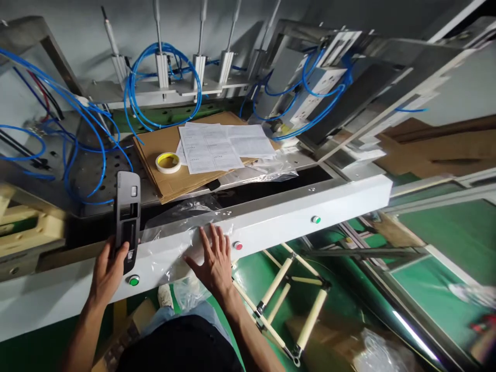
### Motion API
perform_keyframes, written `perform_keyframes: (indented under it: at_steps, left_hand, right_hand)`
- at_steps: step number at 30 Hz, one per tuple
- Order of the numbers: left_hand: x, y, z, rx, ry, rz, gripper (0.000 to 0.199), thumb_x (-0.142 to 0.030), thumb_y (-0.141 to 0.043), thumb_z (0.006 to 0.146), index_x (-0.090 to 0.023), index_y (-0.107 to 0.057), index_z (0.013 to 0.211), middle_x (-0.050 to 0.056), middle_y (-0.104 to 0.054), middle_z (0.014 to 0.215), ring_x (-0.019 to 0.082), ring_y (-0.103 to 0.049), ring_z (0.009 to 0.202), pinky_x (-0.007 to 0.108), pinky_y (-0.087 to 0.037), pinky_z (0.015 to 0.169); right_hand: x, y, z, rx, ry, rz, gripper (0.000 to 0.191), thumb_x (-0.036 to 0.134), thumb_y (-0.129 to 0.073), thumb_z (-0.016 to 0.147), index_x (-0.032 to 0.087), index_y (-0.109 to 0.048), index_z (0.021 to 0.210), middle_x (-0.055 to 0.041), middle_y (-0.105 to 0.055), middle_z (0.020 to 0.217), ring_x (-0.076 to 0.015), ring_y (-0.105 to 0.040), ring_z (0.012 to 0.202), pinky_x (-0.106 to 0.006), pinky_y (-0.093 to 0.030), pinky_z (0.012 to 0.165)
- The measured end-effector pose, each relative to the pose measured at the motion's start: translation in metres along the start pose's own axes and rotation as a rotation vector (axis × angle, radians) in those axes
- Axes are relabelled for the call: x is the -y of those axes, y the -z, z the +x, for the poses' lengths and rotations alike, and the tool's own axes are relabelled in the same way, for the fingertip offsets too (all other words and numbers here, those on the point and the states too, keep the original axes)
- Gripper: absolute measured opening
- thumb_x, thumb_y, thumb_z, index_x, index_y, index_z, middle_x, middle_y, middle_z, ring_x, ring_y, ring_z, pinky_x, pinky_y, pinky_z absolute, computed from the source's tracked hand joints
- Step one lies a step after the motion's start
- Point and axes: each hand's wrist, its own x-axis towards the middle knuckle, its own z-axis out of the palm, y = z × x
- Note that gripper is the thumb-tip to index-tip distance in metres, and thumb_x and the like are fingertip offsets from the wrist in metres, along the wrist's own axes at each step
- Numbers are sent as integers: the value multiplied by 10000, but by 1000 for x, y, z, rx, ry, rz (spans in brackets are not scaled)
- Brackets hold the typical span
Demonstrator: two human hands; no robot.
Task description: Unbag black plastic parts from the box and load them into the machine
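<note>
Left hand (109,268) grips the lower end of the panel (123,196), thumb on its face; panel is near upright, above the front edge of the beam (279,222). Looks like moulded plastic: likely light, fairly stiff, smooth so maybe a bit slippery, face could scratch. Thin strips around the cutouts probably the weak spots; best hold is the solid long edges or an end. Right hand (217,263) is empty, fingers spread over the clear bag (170,258), which is limp and slick, draped over the beam. Beam is white, smooth, with a green button (134,280) below the panel and a red button (238,245) beside the right hand. Pale pipe frame (312,318) below, on green floor (251,266). Behind the beam, metal table with holes (56,150), carrying cardboard (170,188), tape (168,169) and papers (209,150). Farther back: blue hoses (199,93), metal cylinders (163,72), grey wall (135,18).
</note>
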Motion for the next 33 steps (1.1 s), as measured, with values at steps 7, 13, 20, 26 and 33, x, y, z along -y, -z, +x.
perform_keyframes:
  at_steps: [7,13,20,26,33]
  left_hand:
    - [0,6,-34,232,245,-263,595,-656,-826,769,-169,-705,1088,76,-801,793,249,-764,711,311,-600,646]
    - [-3,0,-40,171,238,-179,682,-684,-786,765,-181,-657,1207,120,-824,1018,317,-810,849,404,-660,755]
    - [34,-36,-89,101,-219,-29,467,-528,-539,1008,-291,-677,1387,201,-729,1414,376,-716,1305,538,-629,1097]
    - [109,-7,-92,-130,-155,36,752,-698,-608,938,-308,-590,1581,173,-595,1643,415,-557,1534,577,-500,1289]
    - [135,74,-82,-152,42,82,645,-849,-699,821,-379,-793,1253,138,-826,1184,358,-796,1091,515,-681,994]
  right_hand:
    - [22,-16,-24,-162,-97,1,756,540,-633,1025,253,-412,1688,-207,-440,1748,-426,-370,1636,-695,-402,1248]
    - [26,8,-18,-318,-106,224,408,348,-656,1028,266,-669,1427,-165,-722,1428,-366,-654,1372,-651,-529,1138]
    - [104,21,14,144,-61,998,767,485,-808,920,267,-537,1604,-120,-812,1254,-319,-798,1082,-470,-685,956]
    - [174,15,77,256,527,773,784,413,-717,1001,325,-402,1713,-138,-753,1286,-321,-752,1077,-492,-695,932]
    - [305,-27,171,166,962,360,782,334,-712,1006,210,-403,1714,-206,-737,1244,-374,-683,1137,-561,-627,1012]
